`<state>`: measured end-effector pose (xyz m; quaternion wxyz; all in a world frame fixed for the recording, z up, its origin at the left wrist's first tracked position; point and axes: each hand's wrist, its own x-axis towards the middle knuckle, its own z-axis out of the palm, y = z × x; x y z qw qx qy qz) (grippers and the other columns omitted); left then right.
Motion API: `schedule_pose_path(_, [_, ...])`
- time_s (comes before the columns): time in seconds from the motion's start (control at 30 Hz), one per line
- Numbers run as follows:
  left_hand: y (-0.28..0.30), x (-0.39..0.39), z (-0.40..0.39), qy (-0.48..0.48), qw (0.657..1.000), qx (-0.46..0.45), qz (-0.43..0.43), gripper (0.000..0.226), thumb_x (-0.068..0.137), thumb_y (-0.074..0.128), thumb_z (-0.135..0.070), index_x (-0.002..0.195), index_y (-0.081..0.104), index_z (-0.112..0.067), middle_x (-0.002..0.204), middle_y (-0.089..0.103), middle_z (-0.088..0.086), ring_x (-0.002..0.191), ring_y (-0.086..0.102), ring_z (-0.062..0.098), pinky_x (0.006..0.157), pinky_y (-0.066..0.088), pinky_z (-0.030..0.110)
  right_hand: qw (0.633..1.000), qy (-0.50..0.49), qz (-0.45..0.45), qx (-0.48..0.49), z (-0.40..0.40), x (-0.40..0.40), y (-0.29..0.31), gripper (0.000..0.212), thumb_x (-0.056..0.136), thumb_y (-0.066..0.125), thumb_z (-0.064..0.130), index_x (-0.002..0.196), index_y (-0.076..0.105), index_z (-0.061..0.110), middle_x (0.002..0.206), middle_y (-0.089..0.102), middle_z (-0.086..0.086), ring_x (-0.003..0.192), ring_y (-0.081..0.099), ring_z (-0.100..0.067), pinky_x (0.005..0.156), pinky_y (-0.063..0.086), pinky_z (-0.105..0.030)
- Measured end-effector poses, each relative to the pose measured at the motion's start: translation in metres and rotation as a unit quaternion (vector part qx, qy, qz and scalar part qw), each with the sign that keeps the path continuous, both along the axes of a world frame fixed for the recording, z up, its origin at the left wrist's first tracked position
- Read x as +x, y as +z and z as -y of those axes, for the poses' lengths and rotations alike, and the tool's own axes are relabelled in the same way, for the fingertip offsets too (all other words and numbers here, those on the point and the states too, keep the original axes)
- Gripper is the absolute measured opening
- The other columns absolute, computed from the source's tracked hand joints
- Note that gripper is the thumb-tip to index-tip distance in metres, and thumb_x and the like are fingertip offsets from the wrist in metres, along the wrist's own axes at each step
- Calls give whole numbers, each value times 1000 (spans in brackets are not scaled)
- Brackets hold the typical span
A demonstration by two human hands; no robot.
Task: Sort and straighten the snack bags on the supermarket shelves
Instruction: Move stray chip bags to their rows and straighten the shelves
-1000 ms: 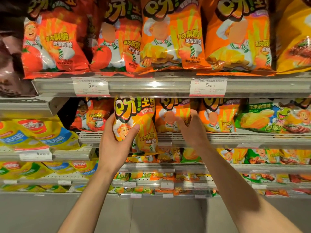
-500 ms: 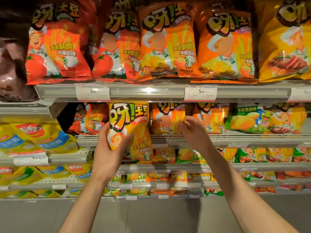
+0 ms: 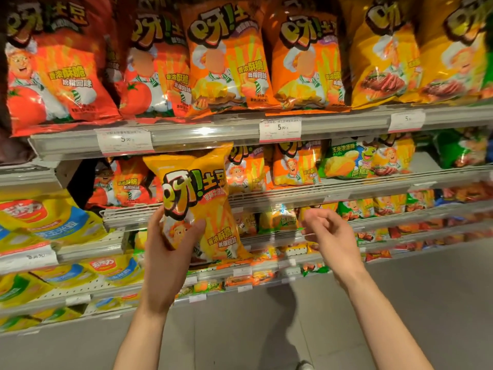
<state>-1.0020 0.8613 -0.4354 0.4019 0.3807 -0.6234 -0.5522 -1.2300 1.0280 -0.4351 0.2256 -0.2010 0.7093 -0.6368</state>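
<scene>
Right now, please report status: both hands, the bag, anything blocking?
Left hand grips yellow snack bag, off the shelf. Right hand free, fingers loosely curled, holding nothing. Nothing blocks the second shelf.

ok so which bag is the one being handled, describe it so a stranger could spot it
Find the second shelf down, under the white price tags. In front of its left part a yellow snack bag is held off the shelf, tilted, gripped at its lower left by the left hand. It is the only bag in a hand; its shelf neighbours are red and orange.
</scene>
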Motion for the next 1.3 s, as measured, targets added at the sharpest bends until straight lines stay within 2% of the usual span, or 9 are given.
schedule_pose_path(0.2, [2, -8, -29, 4, 1000, 15, 26, 54, 84, 77, -43, 130, 50, -45, 106, 68, -25, 104, 69, 7, 84, 61, 45, 999, -42, 22, -8, -48, 1, 0, 13, 96, 69, 23, 101, 74, 12, 86, 75, -12, 86, 72, -16, 103, 53, -50])
schedule_pose_path(0.33, [3, -19, -55, -22, 999, 2, 35, 49, 85, 77, -40, 129, 55, -35, 108, 69, -18, 101, 69, 4, 86, 60, 47, 997, -62, 34, -9, -75, -6, 1, 9, 95, 70, 24, 99, 75, 17, 78, 74, 0, 81, 70, -13, 101, 54, -51])
schedule_pose_path(0.47, [15, -45, -76, -31, 998, -43, 25, 32, 88, 76, -32, 117, 65, -24, 109, 64, -3, 97, 67, 18, 73, 61, 37, 997, -71, 27, -14, -104, -25, 1, 12, 94, 72, 28, 98, 75, 17, 87, 74, -15, 86, 70, -20, 100, 54, -52])
schedule_pose_path(0.63, [35, -92, -118, -3, 999, -33, 29, 50, 89, 76, -24, 131, 50, -30, 114, 62, -20, 93, 60, -19, 71, 47, 4, 996, -75, 51, -27, -144, -68, 7, 25, 94, 70, 28, 105, 71, 6, 89, 77, -16, 84, 70, -22, 82, 57, -33])
schedule_pose_path(0.73, [41, -120, -151, 23, 998, -44, 41, 75, 86, 77, -39, 149, 37, -34, 131, 46, -21, 117, 45, -7, 97, 37, 16, 995, -62, 70, -17, -171, -99, 11, 16, 100, 63, 15, 101, 71, 2, 85, 74, -12, 80, 65, -23, 68, 55, -22])
schedule_pose_path(0.87, [46, -159, -187, 50, 997, -43, 41, 80, 87, 75, -41, 155, 34, -29, 138, 39, -19, 121, 33, -4, 75, 30, -7, 998, -43, 37, 15, -212, -135, 12, 14, 101, 64, 22, 96, 73, 13, 81, 77, -2, 80, 73, -21, 78, 57, -31])
schedule_pose_path(1.07, [51, -193, -211, 69, 996, -47, 37, 82, 86, 75, -46, 155, 33, -33, 139, 38, -21, 128, 34, 0, 104, 31, 26, 997, -54, 56, 14, -242, -176, 8, 12, 100, 64, 23, 102, 73, 14, 83, 78, -1, 82, 74, -19, 82, 57, -35])
schedule_pose_path(1.2, [55, -203, -202, 82, 995, -51, 32, 84, 85, 74, -48, 156, 32, -33, 139, 36, -23, 130, 31, -2, 105, 29, 25, 997, -48, 59, 11, -230, -199, 12, 14, 99, 66, 23, 104, 73, 13, 84, 78, -4, 81, 74, -19, 80, 56, -33])
schedule_pose_path(1.3, [53, -206, -187, 82, 994, -59, 30, 81, 87, 75, -44, 155, 33, -32, 138, 38, -22, 128, 32, -2, 97, 31, 7, 998, -42, 44, 4, -214, -210, 16, 13, 99, 66, 22, 102, 74, 12, 86, 78, -6, 87, 74, -26, 86, 58, -40])
